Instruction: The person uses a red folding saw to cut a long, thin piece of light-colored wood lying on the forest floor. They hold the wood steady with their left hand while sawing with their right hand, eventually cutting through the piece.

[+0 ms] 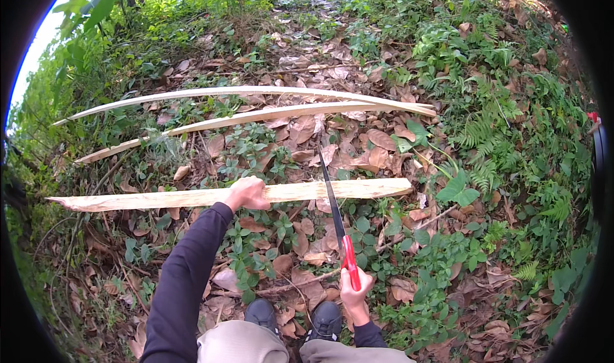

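A pale, rough-split wooden plank (153, 200) with a pointed left end lies crosswise before me. My left hand (247, 193) is closed around it near its middle. In my right hand (356, 287) is the red handle of a hand saw (337, 217), fingers wrapped round the grip. The saw's dark, narrow blade points away from me and crosses the plank's right part, to the right of my left hand. Whether the teeth have bitten into the wood cannot be made out.
Two long, thin wooden strips (224, 91) (256, 115) lie farther off, meeting at their right ends. Dry brown leaves (380, 139), low green plants and ferns (486, 139) cover the ground. My dark shoes (326, 318) stand near the lower edge. A thin stick (300, 283) lies between shoes and plank.
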Tool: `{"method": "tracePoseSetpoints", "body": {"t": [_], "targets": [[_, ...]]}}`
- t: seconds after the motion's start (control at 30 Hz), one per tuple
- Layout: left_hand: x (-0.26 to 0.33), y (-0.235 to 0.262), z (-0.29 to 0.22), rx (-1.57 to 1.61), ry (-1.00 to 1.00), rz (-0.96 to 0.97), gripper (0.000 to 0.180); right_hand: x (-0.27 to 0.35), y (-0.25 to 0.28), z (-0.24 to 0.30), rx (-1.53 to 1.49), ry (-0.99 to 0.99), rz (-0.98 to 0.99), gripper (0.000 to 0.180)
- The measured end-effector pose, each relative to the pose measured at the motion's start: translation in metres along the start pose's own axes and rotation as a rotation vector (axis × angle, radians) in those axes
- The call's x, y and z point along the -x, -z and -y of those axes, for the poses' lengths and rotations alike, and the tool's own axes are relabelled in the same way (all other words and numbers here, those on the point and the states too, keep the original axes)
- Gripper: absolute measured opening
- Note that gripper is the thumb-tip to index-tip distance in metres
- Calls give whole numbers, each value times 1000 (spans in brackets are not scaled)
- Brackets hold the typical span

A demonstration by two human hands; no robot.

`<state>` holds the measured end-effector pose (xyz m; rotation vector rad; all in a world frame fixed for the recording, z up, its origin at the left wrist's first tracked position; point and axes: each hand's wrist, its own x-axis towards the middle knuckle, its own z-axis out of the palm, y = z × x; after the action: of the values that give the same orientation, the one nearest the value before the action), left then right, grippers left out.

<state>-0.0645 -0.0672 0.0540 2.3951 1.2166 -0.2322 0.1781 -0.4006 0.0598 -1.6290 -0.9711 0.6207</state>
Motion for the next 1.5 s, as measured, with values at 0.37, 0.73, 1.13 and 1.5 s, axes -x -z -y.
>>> {"method": "tracePoseSetpoints", "body": {"t": [0.37,0.73,1.13,1.5], "targets": [[13,-16,-2,-19,8,92,53,5,-7,-17,-209,-291,4,13],[9,-38,-19,-102,-253,-110,61,20,-17,-3,-188,-254,-21,14],[-47,-50,-102,-24,-274,-272,31,-23,-25,37,47,9,-65,21],[-65,-26,-93,-43,-153,-179,33,-5,-20,55,58,5,-96,17]]}}
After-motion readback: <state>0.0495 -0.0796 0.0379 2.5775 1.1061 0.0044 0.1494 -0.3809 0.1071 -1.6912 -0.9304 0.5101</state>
